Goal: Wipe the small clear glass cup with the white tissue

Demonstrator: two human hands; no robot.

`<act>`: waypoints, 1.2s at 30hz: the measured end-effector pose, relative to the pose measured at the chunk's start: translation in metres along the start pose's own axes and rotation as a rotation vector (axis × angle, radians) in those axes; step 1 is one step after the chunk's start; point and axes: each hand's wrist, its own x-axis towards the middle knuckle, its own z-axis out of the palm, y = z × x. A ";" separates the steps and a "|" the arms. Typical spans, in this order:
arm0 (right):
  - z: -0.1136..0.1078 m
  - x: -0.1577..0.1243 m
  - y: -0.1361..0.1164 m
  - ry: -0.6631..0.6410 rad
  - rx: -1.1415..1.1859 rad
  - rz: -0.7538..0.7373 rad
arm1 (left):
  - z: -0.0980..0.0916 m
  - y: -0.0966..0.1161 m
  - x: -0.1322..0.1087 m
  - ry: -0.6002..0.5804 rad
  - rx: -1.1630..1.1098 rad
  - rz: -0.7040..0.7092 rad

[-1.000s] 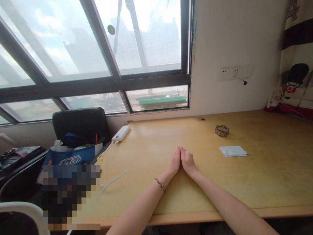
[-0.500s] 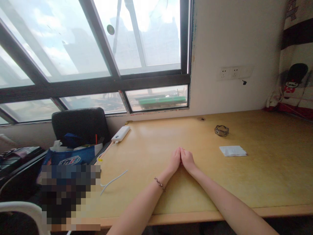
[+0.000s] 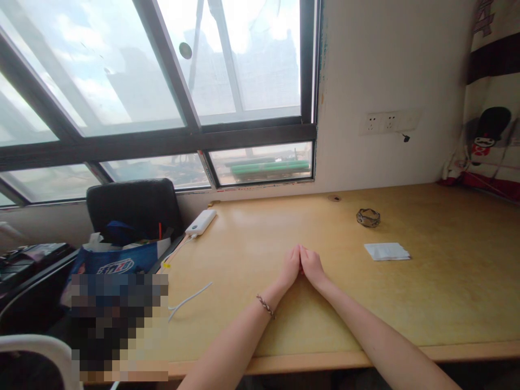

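On desk (image 3: 406,303), left hand (image 3: 290,268), right hand (image 3: 312,267) pressed together flat, empty; blue bag (image 3: 117,262) lettering unreadable.

1. A wooden desk (image 3: 447,303) runs under the window.
2. On it: a white power bank (image 3: 200,222) (a loose white cable (image 3: 190,297) nearby), a small round dish (image 3: 368,218), a folded paper (image 3: 387,251).
3. The left hand (image 3: 290,268) and right hand (image 3: 312,268) rest mid-desk, palms together.
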 end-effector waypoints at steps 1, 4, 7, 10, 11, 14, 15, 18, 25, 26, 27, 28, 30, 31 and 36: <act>0.000 0.000 0.000 0.001 0.001 0.002 | 0.000 0.001 0.000 0.001 -0.002 -0.001; -0.001 0.000 -0.002 0.001 0.002 0.008 | -0.001 0.003 -0.001 0.003 -0.001 -0.003; -0.001 0.000 -0.003 -0.004 0.009 0.018 | -0.001 0.002 -0.002 0.003 -0.005 -0.013; -0.001 -0.001 -0.004 -0.003 0.023 0.030 | 0.000 0.001 -0.001 -0.005 -0.018 -0.028; -0.001 -0.001 -0.004 -0.003 0.027 0.032 | 0.000 0.001 -0.001 -0.007 -0.020 -0.030; -0.001 -0.001 -0.003 -0.008 0.026 0.024 | 0.000 0.000 0.000 0.010 -0.015 -0.023; -0.001 -0.001 -0.003 -0.008 0.022 0.018 | 0.000 0.000 0.000 0.017 -0.013 -0.021; -0.001 0.000 -0.002 -0.006 0.015 0.013 | 0.001 0.001 -0.001 0.013 -0.019 -0.025; 0.000 0.000 -0.002 -0.016 0.030 0.039 | 0.001 0.002 -0.002 -0.018 -0.028 -0.041; 0.000 0.000 -0.002 -0.012 0.030 0.033 | 0.000 0.003 -0.002 -0.016 -0.026 -0.038; -0.001 0.000 -0.002 -0.011 0.032 0.029 | 0.000 0.003 -0.002 -0.014 -0.023 -0.035; -0.001 0.000 -0.002 -0.012 0.038 0.032 | 0.000 0.002 -0.002 -0.012 -0.021 -0.032; -0.001 0.000 -0.002 -0.019 0.057 0.049 | 0.000 0.001 -0.002 -0.010 -0.019 -0.028; -0.001 0.000 -0.002 -0.024 0.067 0.059 | 0.000 0.001 -0.001 -0.010 -0.019 -0.026; -0.003 -0.001 -0.005 -0.037 0.100 0.091 | 0.001 0.002 -0.002 -0.012 -0.025 -0.035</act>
